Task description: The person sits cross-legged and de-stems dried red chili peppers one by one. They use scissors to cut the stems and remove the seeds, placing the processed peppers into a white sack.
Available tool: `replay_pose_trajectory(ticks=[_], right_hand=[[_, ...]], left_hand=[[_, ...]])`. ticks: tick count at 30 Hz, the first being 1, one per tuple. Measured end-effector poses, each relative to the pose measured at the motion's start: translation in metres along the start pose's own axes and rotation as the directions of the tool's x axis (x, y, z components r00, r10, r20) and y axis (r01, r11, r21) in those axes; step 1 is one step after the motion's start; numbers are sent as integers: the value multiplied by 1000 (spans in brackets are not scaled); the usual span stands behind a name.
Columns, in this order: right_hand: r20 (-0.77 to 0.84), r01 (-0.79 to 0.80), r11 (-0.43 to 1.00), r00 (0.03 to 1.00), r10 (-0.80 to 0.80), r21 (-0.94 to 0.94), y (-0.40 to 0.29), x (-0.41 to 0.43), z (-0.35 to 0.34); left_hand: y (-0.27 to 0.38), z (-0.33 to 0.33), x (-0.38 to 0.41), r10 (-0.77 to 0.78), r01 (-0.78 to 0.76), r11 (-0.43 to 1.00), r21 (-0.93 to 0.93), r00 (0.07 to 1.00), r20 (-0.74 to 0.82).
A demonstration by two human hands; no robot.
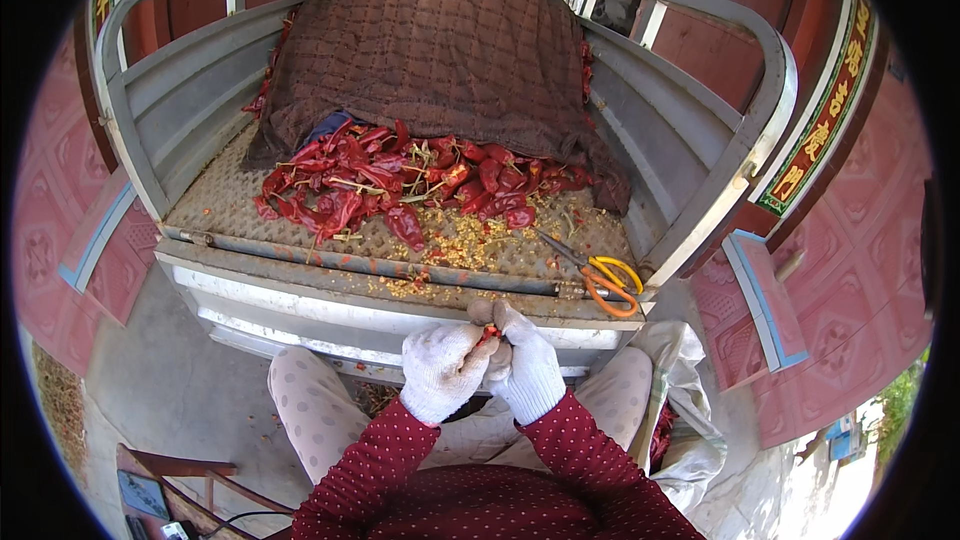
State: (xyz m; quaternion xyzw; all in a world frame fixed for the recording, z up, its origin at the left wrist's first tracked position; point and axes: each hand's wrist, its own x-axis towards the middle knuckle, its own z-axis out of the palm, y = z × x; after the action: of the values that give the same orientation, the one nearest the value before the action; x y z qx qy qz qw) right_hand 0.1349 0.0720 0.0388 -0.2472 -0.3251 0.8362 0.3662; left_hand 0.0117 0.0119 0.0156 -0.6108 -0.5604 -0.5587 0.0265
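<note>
Both my hands wear white knitted gloves with soiled fingertips and meet over my lap, just in front of the lowered tailgate [285, 296]. Between them is a small red piece of chilli pepper [489, 333], mostly covered by the fingers. My left hand [444, 367] pinches it from one side, and my right hand [529, 364] closes on it from the other. Beyond them, a heap of dried red chilli peppers [375, 172] lies on the truck bed. Loose yellow seeds [469, 240] are scattered before the heap. Scissors with orange and yellow handles [600, 277] rest at the bed's right rear corner.
A brown checked cloth [427, 52] covers the larger pile behind. Metal side rails [772, 82] flank the bed. By my right leg stands a white woven sack [686, 405] with red peppers inside. A wooden chair [210, 484] holding a phone [142, 493] is at lower left.
</note>
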Motion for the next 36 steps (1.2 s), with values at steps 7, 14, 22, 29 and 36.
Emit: replay_pose_trajectory(ticks=[7, 14, 22, 29, 36], right_hand=[[233, 296, 502, 955, -184, -813, -33, 3, -5], [525, 523, 172, 850, -38, -835, -47, 14, 5], [250, 252, 879, 955, -159, -404, 4, 17, -4], [96, 300, 905, 954, -285, -302, 40, 27, -12], [436, 619, 39, 594, -676, -784, 10, 21, 11]], left_hand=[[-30, -10, -13, 344, -284, 877, 388, 934, -94], [-27, -17, -16, 448, -424, 813, 400, 893, 37], [-25, -14, 0, 321, -299, 880, 370, 947, 0], [-26, -13, 13, 312, -303, 914, 270, 950, 10], [-26, -9, 5, 158, -152, 980, 131, 987, -39]])
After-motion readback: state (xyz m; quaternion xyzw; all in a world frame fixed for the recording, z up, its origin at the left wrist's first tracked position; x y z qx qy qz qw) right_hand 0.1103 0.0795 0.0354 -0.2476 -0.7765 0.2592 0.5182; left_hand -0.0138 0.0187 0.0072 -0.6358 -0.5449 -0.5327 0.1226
